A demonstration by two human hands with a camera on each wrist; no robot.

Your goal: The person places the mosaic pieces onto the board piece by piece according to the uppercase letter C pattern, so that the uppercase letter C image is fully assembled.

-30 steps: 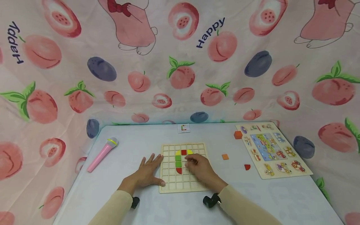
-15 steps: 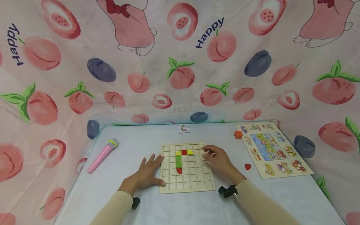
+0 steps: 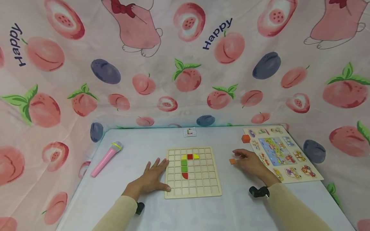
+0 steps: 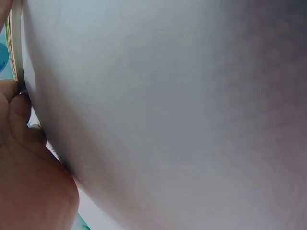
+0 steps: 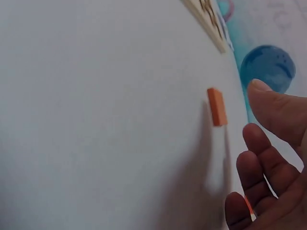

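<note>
A wooden grid board point(image 3: 202, 189) lies on the white table, with a yellow quarter-round tile point(image 3: 196, 156), a red square tile point(image 3: 189, 157), green square tiles point(image 3: 184, 165) and a red quarter-round tile point(image 3: 185, 175) set in its cells. My left hand point(image 3: 151, 178) rests spread at the board's left edge, thumb near the lower corner. Right of the board, my right hand point(image 3: 250, 163) hovers beside an orange square tile point(image 3: 232, 161), thumb and fingers apart and holding nothing. The right wrist view shows that orange tile point(image 5: 217, 107) just beyond the fingertips point(image 5: 255, 136).
A small pattern card point(image 3: 189, 132) lies at the back of the table. An orange block point(image 3: 245, 138) sits by the picture puzzle board point(image 3: 276, 152) on the right. At the left lies a pink toy microphone point(image 3: 106, 159). A fruit-print cloth point(image 3: 185, 106) hangs behind.
My right hand has moved right, from over the grid board to the orange tile. It now covers the loose red quarter-round tile seen earlier. The left hand stays put.
</note>
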